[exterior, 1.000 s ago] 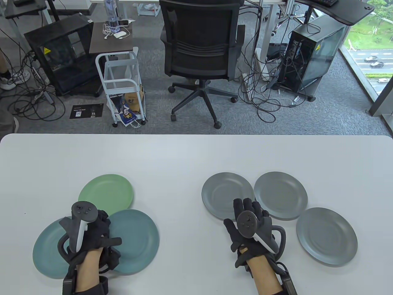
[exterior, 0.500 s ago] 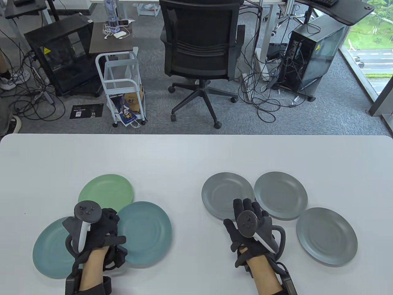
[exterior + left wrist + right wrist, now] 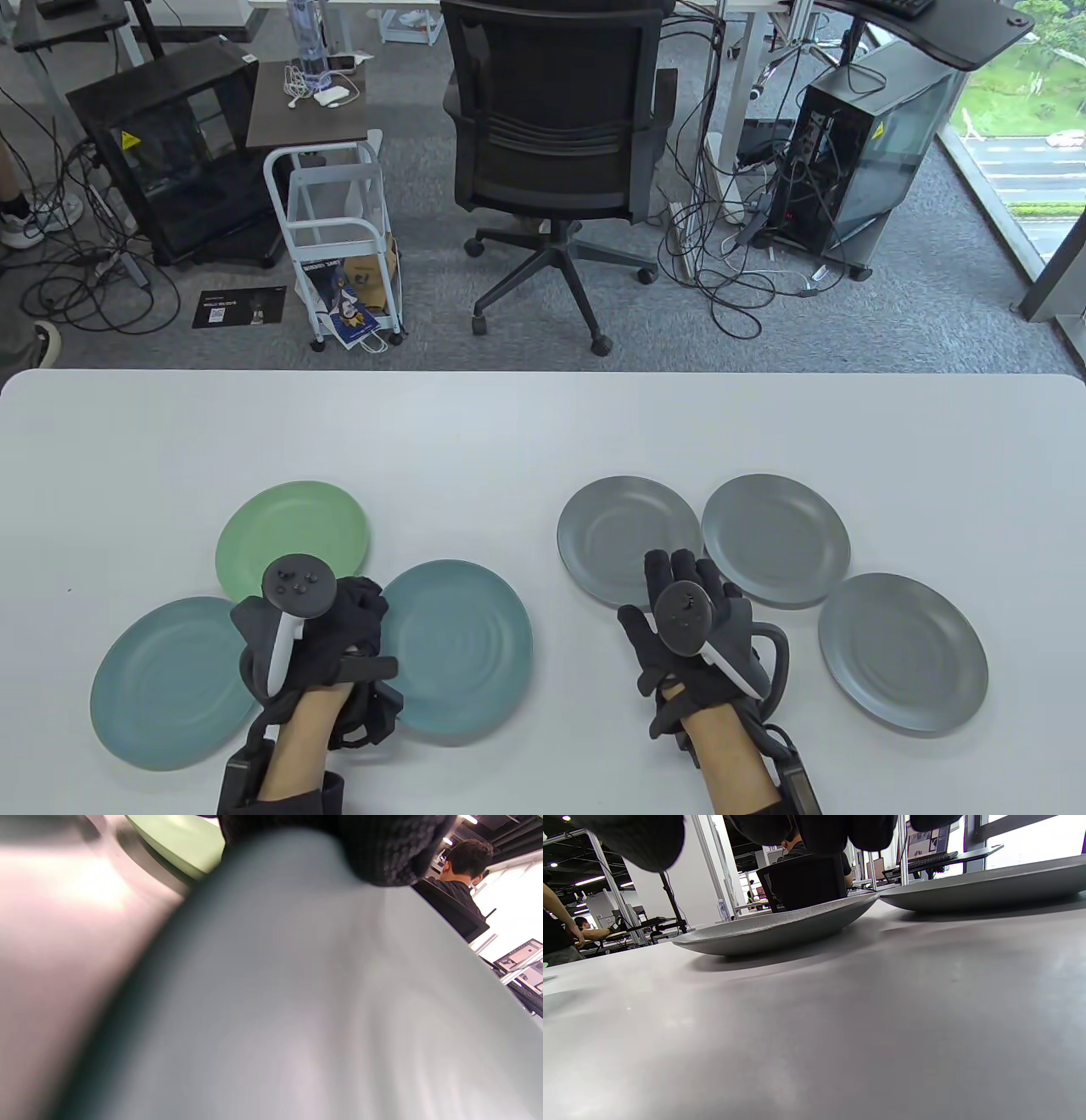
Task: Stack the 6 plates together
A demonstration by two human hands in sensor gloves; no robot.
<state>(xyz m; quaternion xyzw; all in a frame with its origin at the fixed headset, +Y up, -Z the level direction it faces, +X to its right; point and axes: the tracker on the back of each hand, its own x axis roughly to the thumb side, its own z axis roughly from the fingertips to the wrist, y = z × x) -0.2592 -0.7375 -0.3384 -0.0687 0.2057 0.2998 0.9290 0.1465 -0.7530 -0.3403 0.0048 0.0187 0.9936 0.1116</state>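
My left hand (image 3: 373,638) grips the left rim of a teal plate (image 3: 465,647), thumb on top. In the left wrist view this plate (image 3: 297,1005) fills the frame under a fingertip (image 3: 373,853). A second teal plate (image 3: 165,683) lies at the left, and a green plate (image 3: 293,533) lies behind my hand, also showing in the left wrist view (image 3: 178,840). Three grey plates lie on the right: left (image 3: 629,536), middle (image 3: 776,539), right (image 3: 904,652). My right hand (image 3: 674,590) rests flat and open, empty, at the near rim of the left grey plate (image 3: 780,929).
The white table (image 3: 543,433) runs wide behind the plates. A black office chair (image 3: 556,127) stands on the floor beyond its far edge. In the right wrist view a second grey plate (image 3: 988,887) lies just behind the first.
My left hand has moved right with the teal plate, taking it off the other teal plate, which now lies uncovered. My right hand has not moved.
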